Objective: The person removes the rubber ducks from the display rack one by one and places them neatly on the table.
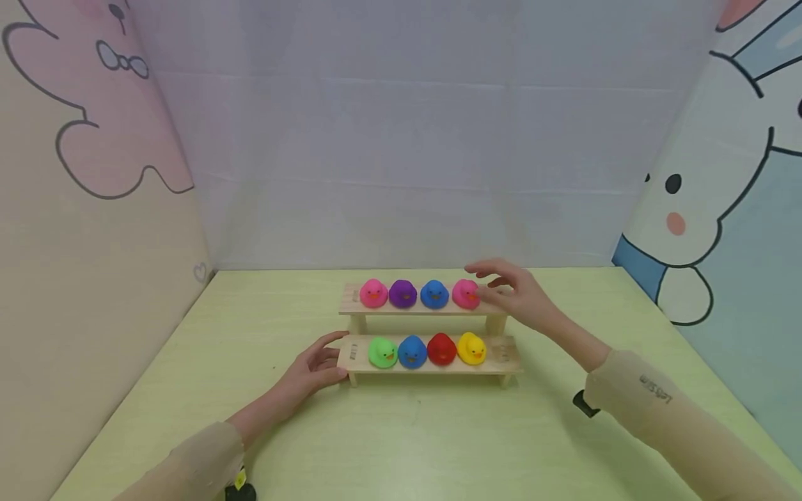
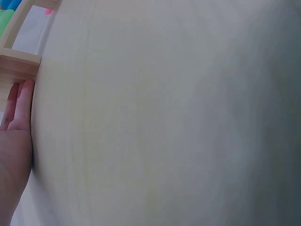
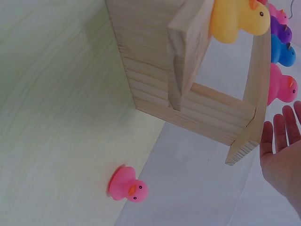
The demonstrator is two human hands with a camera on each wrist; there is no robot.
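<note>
Loosely open and clasping nothing, the right hand in the head view has its fingers parted beside the pink duck at the right end of the upper shelf; whether the thumb touches it cannot be told. The left hand, thumb and fingers apart, rests against the left end of the lower shelf. The pink duck sits upright, beak toward the front right; both shelves run lengthwise from left to right. Left of it stand a blue duck, a purple duck and another pink one; in front, on the lower shelf, are a green duck, a second blue one, a red duck and a yellow duck. In the left wrist view, straightish fingers meet a wooden leg, with the table filling most of the rest. In the right wrist view, the right hand's outstretched fingers lie just beside the shelf-end pink duck, and a lone pink duck sits on the table, its beak showing.
</note>
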